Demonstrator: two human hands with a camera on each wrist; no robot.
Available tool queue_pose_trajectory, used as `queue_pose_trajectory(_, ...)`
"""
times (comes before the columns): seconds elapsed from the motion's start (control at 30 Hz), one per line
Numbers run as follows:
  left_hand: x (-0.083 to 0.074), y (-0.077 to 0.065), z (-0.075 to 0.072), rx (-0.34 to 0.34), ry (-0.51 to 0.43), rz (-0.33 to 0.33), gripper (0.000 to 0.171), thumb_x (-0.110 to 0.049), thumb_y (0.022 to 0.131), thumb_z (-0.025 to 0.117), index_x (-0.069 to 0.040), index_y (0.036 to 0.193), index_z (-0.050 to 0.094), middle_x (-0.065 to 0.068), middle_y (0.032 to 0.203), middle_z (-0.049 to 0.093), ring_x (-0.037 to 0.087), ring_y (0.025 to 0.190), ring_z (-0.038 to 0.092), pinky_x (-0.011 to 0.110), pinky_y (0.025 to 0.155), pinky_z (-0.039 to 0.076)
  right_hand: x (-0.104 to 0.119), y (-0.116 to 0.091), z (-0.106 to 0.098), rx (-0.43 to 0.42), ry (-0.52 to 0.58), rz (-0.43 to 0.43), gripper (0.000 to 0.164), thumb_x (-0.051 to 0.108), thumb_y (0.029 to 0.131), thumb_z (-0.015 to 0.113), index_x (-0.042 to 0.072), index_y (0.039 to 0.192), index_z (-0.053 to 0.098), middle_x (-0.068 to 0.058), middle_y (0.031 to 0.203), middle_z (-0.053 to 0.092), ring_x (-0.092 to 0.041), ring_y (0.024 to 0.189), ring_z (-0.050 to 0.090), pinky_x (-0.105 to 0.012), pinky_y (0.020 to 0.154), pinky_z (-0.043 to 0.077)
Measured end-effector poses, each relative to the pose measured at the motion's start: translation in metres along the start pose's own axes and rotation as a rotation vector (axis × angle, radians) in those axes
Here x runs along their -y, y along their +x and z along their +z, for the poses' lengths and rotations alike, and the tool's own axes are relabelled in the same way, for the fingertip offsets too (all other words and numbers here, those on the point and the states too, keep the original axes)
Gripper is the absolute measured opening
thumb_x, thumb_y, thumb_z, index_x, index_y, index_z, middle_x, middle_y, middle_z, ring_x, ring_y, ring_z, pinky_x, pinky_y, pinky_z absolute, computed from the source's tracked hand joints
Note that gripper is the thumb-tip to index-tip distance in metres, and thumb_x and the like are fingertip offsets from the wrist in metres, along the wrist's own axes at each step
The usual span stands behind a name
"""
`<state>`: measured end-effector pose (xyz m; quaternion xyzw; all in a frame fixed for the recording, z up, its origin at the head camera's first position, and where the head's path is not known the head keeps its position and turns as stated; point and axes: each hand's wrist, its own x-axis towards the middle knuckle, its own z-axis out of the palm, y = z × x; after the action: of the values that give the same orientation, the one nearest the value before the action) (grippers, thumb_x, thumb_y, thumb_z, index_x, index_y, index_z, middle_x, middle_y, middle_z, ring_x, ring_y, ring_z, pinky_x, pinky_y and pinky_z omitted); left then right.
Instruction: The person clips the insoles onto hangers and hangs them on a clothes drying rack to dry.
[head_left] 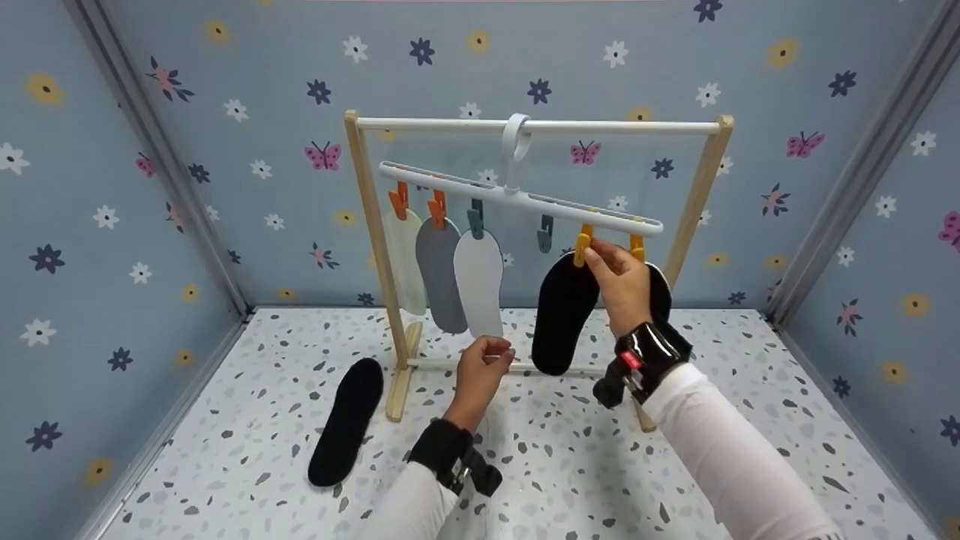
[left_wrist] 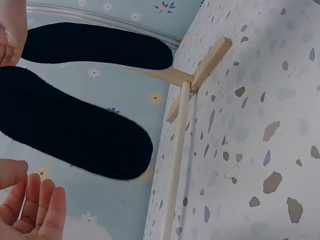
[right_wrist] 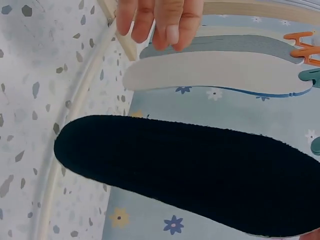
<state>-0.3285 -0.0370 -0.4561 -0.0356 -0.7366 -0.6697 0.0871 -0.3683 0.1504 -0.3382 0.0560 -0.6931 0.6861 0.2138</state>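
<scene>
My right hand (head_left: 626,289) is raised at the right part of a white clip hanger (head_left: 450,182), its thumb and fingers pinching a yellow clip (head_left: 582,251). From that clip hangs a black insole (head_left: 559,322), toe end down. Another black insole (head_left: 660,289) hangs under the outer yellow clip (head_left: 637,244), partly covered by my hand. Below the hanger, my left hand (head_left: 480,375) is loosely bent and holds nothing; it is near the lower end of a hanging white insole (head_left: 478,270). The right wrist view shows the nearer black insole (right_wrist: 175,165) large.
Beside the white insole hang a grey insole (head_left: 439,277) and a pale one (head_left: 409,262), under orange clips. One green clip (head_left: 545,236) carries nothing. A wooden rack (head_left: 701,199) supports the tilted hanger. Another black insole (head_left: 346,424) lies on the speckled tabletop (head_left: 247,420).
</scene>
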Motion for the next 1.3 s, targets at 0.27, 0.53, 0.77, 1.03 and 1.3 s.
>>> queue_pose_trajectory(0.27, 0.005, -0.005, -0.016, -0.026, -0.025, -0.024, 0.017, -0.010, 0.090, 0.063, 0.001, 0.102, 0.061, 0.010, 0.096, 0.062, 0.017, 0.080, 0.059, 0.027, 0.068, 0.050, -0.018, -0.005, -0.009, -0.045, 0.010, 0.060, 0.030, 0.011, 0.089, 0.065, -0.006, 0.114, 0.062, -0.004, 0.100, 0.066, -0.007, 0.089, 0.059, -0.021, 0.083, 0.045)
queue_pose_trajectory(0.53, 0.013, -0.005, -0.034, -0.063, -0.002, -0.030, 0.015, -0.007, 0.090, 0.062, 0.002, 0.101, 0.061, 0.012, 0.095, 0.062, 0.020, 0.082, 0.060, 0.026, 0.073, 0.051, -0.031, -0.012, -0.018, -0.099, -0.001, 0.128, 0.028, 0.013, 0.090, 0.064, -0.005, 0.111, 0.061, 0.006, 0.090, 0.062, -0.007, 0.084, 0.057, -0.020, 0.079, 0.045)
queue_pose_trajectory(0.77, 0.017, -0.011, -0.055, -0.103, 0.023, -0.018, 0.015, -0.006, 0.089, 0.062, 0.004, 0.101, 0.061, 0.013, 0.093, 0.062, 0.018, 0.079, 0.059, 0.032, 0.072, 0.052, -0.043, -0.015, -0.024, -0.140, -0.020, 0.117, 0.025, 0.012, 0.089, 0.065, -0.005, 0.108, 0.062, 0.009, 0.084, 0.061, -0.006, 0.081, 0.056, -0.020, 0.078, 0.044)
queue_pose_trajectory(1.03, 0.026, -0.008, -0.082, -0.179, 0.087, -0.040, 0.018, -0.005, 0.088, 0.062, 0.007, 0.101, 0.060, 0.014, 0.091, 0.064, 0.015, 0.077, 0.059, 0.023, 0.066, 0.049, -0.052, -0.022, -0.025, -0.263, -0.034, 0.074, 0.018, 0.010, 0.087, 0.066, -0.005, 0.097, 0.063, 0.007, 0.081, 0.061, -0.005, 0.075, 0.056, -0.017, 0.071, 0.045)
queue_pose_trajectory(1.3, 0.034, -0.009, -0.108, -0.234, 0.139, 0.031, 0.010, -0.001, 0.085, 0.062, 0.005, 0.094, 0.063, 0.012, 0.085, 0.064, 0.016, 0.074, 0.061, 0.025, 0.064, 0.051, -0.047, -0.027, -0.020, -0.222, -0.054, 0.012, 0.019, 0.012, 0.088, 0.067, -0.003, 0.100, 0.064, -0.002, 0.088, 0.061, -0.009, 0.078, 0.056, -0.018, 0.072, 0.045)
